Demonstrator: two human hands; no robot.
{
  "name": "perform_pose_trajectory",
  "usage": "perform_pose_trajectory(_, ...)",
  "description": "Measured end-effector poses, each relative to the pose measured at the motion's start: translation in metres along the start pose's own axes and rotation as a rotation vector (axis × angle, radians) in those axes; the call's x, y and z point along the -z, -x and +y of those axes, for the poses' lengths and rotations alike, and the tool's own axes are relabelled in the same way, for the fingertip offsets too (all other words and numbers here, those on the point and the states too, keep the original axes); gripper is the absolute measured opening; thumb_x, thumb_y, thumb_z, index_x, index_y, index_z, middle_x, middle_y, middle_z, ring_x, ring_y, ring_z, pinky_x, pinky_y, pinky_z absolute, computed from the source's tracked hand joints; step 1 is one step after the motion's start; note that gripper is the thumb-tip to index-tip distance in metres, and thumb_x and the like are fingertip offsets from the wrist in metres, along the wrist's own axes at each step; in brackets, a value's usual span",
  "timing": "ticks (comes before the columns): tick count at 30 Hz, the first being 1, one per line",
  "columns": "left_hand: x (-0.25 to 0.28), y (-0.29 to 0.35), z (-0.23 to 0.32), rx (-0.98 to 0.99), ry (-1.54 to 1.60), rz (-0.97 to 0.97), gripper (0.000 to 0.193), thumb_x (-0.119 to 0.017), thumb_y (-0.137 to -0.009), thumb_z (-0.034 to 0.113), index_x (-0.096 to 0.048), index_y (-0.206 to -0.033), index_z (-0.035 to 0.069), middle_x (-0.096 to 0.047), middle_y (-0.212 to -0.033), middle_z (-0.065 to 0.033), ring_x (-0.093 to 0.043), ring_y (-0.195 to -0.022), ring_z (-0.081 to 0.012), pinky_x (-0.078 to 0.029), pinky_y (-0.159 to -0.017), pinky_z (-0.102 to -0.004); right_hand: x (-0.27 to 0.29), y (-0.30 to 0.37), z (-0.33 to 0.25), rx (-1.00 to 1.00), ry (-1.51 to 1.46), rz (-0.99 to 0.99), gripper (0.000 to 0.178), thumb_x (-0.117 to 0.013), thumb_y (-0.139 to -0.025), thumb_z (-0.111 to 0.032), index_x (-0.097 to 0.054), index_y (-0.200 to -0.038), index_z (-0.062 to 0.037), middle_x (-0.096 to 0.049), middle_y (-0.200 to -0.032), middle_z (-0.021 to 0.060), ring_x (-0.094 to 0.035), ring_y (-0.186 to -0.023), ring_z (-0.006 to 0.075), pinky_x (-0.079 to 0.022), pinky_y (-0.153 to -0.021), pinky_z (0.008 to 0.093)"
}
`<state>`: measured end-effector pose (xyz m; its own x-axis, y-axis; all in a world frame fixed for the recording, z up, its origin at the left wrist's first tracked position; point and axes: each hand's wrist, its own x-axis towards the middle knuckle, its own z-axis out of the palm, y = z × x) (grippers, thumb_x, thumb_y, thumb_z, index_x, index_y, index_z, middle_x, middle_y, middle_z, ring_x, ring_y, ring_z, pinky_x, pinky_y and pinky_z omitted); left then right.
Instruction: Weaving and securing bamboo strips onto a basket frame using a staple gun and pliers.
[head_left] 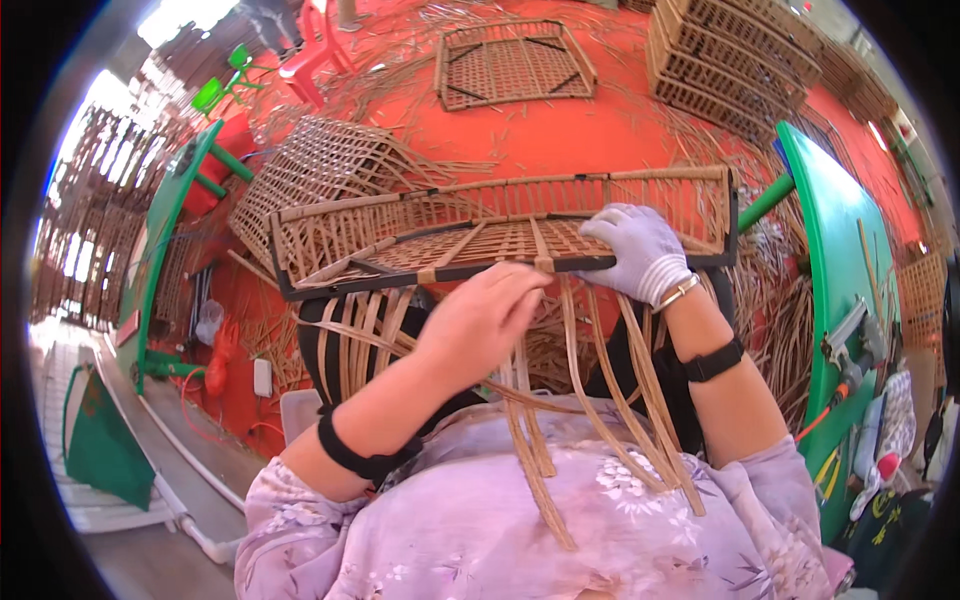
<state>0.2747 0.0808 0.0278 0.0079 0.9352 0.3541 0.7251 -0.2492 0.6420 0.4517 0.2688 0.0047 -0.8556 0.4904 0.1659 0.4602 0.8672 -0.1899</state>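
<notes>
A shallow woven cane basket [470,240] rests across my lap, its long dark near rim towards me. My right hand [638,250], in a pale glove, is wrapped over that rim right of the middle. Bare, my left hand [485,318] is closed at the rim's middle beside a tan strip wrapping; whatever its fingertips pinch is hidden. Loose flat cane strips [535,490] hang from the near side over my lap and shirt. More strips [370,325] dangle below the rim on the left.
Green panels [165,240] [835,270] stand on both sides, the right one bearing a staple-gun-like tool [848,330]. Ahead on the red floor lie a woven basket tray [515,62], another woven piece [320,165] and scattered strips. Stacked baskets [730,60] and a red chair [315,55] stand farther off.
</notes>
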Motion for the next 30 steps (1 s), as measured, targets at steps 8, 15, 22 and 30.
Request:
perform_pose_trajectory(8,-0.002,0.027,-0.037,0.104,-0.493,-0.315,0.028,-0.066,-0.084,0.012,-0.061,-0.111,0.009,-0.061,-0.099,-0.0101,-0.063,-0.091,-0.0296,-0.051,-0.075,-0.0396,0.003,-0.005,-0.001,-0.038,0.037,-0.065,0.054,-0.079,-0.073,-0.048,-0.067,-0.114,-0.0149,-0.065,-0.114,0.0075,-0.060,-0.109,0.0297,-0.046,-0.099,0.0416)
perform_pose_trajectory(15,-0.007,0.013,-0.036,-0.279,-0.343,-0.130,0.035,-0.068,-0.081,0.011,-0.060,-0.116,0.010,-0.060,-0.106,-0.0070,-0.062,-0.099,-0.0267,-0.052,-0.082,-0.0379,-0.001,-0.006,0.001,-0.007,0.027,-0.016,0.054,-0.077,-0.073,-0.052,-0.068,-0.113,-0.0159,-0.067,-0.111,0.0074,-0.061,-0.108,0.0280,-0.048,-0.096,0.0407)
perform_pose_trajectory(22,-0.015,0.014,-0.048,-0.229,-0.338,-0.434,0.040,-0.056,-0.086,0.009,-0.057,-0.126,0.012,-0.057,-0.131,-0.0088,-0.055,-0.122,-0.0277,-0.046,-0.101,-0.0393,-0.001,-0.004,-0.002,0.008,0.050,-0.031,0.054,-0.076,-0.072,-0.054,-0.069,-0.111,-0.0163,-0.068,-0.109,0.0076,-0.062,-0.105,0.0278,-0.049,-0.094,0.0406)
perform_pose_trajectory(30,-0.002,0.007,-0.055,-0.252,-0.391,-0.425,0.051,-0.060,-0.080,0.002,-0.056,-0.129,0.011,-0.053,-0.138,-0.0076,-0.048,-0.131,-0.0268,-0.042,-0.106,-0.0395,0.001,-0.005,0.001,0.049,0.007,0.048,0.047,-0.080,-0.070,-0.045,-0.070,-0.104,-0.0134,-0.069,-0.101,0.0071,-0.064,-0.098,0.0270,-0.052,-0.087,0.0394)
